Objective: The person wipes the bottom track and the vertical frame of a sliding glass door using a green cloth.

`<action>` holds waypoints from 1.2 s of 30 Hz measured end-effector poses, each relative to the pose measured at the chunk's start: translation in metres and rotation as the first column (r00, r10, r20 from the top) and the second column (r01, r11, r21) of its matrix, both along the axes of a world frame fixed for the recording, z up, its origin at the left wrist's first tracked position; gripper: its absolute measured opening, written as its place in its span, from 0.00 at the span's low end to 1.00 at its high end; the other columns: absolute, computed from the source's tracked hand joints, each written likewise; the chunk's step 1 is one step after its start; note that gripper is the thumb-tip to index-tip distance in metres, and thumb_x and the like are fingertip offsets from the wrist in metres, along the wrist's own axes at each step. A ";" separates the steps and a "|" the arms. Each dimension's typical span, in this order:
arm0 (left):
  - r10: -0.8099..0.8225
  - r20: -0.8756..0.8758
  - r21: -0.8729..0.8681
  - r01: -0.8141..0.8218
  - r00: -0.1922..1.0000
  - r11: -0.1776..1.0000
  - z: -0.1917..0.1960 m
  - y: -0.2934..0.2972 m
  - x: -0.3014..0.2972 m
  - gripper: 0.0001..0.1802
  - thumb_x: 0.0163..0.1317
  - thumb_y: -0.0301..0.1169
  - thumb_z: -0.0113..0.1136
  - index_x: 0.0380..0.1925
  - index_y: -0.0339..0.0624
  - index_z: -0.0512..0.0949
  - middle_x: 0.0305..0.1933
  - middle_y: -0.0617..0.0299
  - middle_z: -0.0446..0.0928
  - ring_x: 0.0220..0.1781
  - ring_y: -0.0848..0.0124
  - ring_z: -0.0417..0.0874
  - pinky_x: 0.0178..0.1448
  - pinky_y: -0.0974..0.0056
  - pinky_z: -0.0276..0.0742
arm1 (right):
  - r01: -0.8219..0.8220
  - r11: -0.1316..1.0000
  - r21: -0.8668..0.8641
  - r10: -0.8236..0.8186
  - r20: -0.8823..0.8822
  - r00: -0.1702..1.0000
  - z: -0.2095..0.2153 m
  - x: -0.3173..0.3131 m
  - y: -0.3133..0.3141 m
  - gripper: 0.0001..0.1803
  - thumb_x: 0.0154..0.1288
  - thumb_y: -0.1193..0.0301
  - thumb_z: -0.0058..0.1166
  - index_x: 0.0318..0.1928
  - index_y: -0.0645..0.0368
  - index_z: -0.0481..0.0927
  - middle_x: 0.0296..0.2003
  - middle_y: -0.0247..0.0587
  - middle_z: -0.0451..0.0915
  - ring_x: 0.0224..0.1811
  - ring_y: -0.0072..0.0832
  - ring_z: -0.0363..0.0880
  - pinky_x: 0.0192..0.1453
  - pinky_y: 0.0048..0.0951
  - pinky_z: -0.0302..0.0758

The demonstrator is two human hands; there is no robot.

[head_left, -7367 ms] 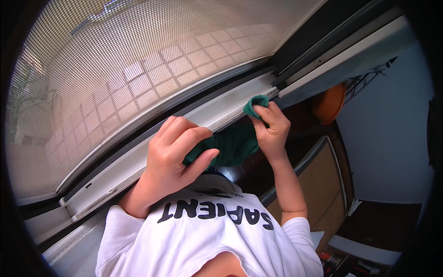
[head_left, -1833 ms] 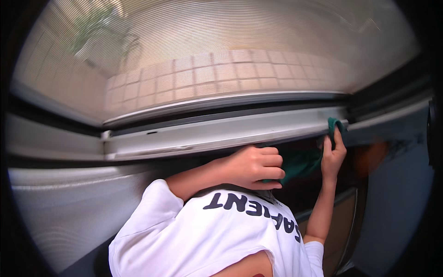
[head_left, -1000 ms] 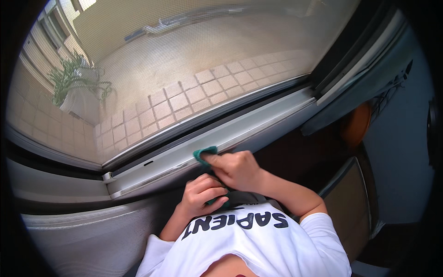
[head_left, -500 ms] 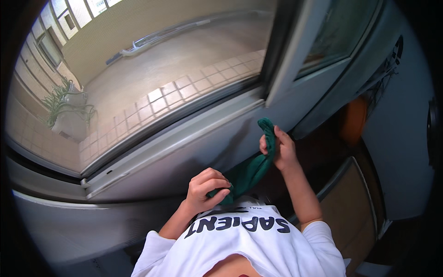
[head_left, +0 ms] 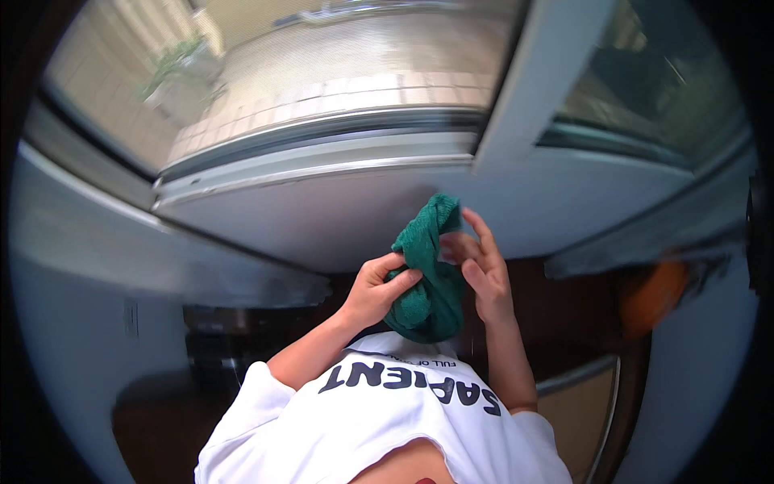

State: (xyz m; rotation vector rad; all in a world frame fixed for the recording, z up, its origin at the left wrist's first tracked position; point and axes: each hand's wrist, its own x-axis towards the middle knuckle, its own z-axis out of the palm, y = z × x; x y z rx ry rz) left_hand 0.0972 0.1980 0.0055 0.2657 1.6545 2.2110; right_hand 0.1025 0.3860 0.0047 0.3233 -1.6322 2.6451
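Observation:
A green cloth hangs folded over in front of my white shirt, its upper end bunched and its lower part drooping in a loop. My left hand pinches it at its left side, with thumb and fingers closed on the fabric. At the cloth's right edge is my right hand, its fingers apart and the index finger stretched upward. Some of its fingertips are slightly blurred beside the cloth; whether they touch it I cannot tell.
Ahead runs a window sill with a sliding track, above a pale wall. Beyond the glass are a tiled ledge and a potted plant. To the right stand an orange object and a framed panel.
The cloth has gone from stretched between both hands to folded over at my left hand. My right hand has let go and opened. The view has turned rightward.

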 end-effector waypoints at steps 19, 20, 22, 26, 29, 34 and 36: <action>0.108 -0.210 0.281 -0.046 0.972 0.959 0.051 -0.163 -0.019 0.06 0.66 0.29 0.57 0.37 0.39 0.81 0.40 0.61 0.80 0.46 0.72 0.78 0.55 0.67 0.72 | -0.624 0.628 -0.464 0.687 -0.046 0.725 0.092 -0.083 -0.147 0.51 0.62 0.40 0.53 0.72 0.63 0.50 0.59 0.62 0.71 0.62 0.57 0.71 0.60 0.55 0.75; 0.153 -0.204 0.290 -0.090 0.967 0.953 0.051 -0.180 -0.019 0.06 0.66 0.29 0.57 0.37 0.39 0.81 0.40 0.61 0.80 0.46 0.71 0.78 0.55 0.66 0.72 | -0.645 0.663 -0.380 0.656 -0.120 0.745 0.103 -0.091 -0.176 0.50 0.61 0.49 0.59 0.72 0.63 0.50 0.61 0.62 0.68 0.60 0.55 0.72 0.58 0.52 0.77; 0.253 -0.242 0.300 -0.176 0.937 0.937 0.051 -0.214 -0.019 0.07 0.67 0.27 0.55 0.37 0.37 0.80 0.41 0.58 0.80 0.46 0.71 0.77 0.54 0.65 0.72 | -0.612 0.787 -0.080 0.611 -0.038 0.790 0.109 -0.111 -0.202 0.50 0.54 0.74 0.66 0.73 0.59 0.50 0.67 0.57 0.60 0.57 0.47 0.75 0.54 0.47 0.80; 0.498 -0.211 0.468 -0.360 0.841 0.807 0.038 -0.260 -0.020 0.08 0.68 0.30 0.55 0.38 0.36 0.77 0.42 0.53 0.78 0.46 0.68 0.78 0.54 0.64 0.73 | -0.048 0.702 0.710 0.536 -0.483 0.692 0.137 -0.155 -0.296 0.43 0.52 0.83 0.59 0.70 0.55 0.60 0.58 0.52 0.70 0.54 0.42 0.77 0.52 0.36 0.78; 0.715 -0.032 0.584 -0.567 0.699 0.581 0.039 -0.273 -0.026 0.10 0.71 0.33 0.52 0.40 0.37 0.76 0.42 0.58 0.78 0.47 0.72 0.77 0.55 0.66 0.72 | 0.132 0.448 0.884 0.660 -0.426 0.619 0.160 -0.173 -0.381 0.37 0.53 0.76 0.62 0.66 0.51 0.67 0.55 0.50 0.72 0.54 0.47 0.75 0.57 0.40 0.75; 0.813 0.124 0.556 -0.719 0.569 0.418 0.034 -0.300 -0.029 0.13 0.73 0.38 0.47 0.40 0.39 0.73 0.41 0.55 0.77 0.45 0.69 0.78 0.54 0.63 0.75 | 0.391 0.229 0.892 0.849 -0.379 0.367 0.134 -0.178 -0.425 0.31 0.57 0.65 0.62 0.63 0.51 0.71 0.64 0.46 0.67 0.65 0.44 0.67 0.66 0.42 0.67; 0.836 0.123 0.525 -0.750 0.535 0.403 0.030 -0.306 -0.029 0.14 0.74 0.39 0.46 0.39 0.40 0.72 0.41 0.53 0.77 0.45 0.68 0.78 0.54 0.62 0.75 | 0.273 0.254 0.928 0.888 -0.336 0.315 0.125 -0.182 -0.418 0.32 0.58 0.65 0.61 0.64 0.54 0.70 0.65 0.47 0.67 0.67 0.43 0.65 0.67 0.42 0.66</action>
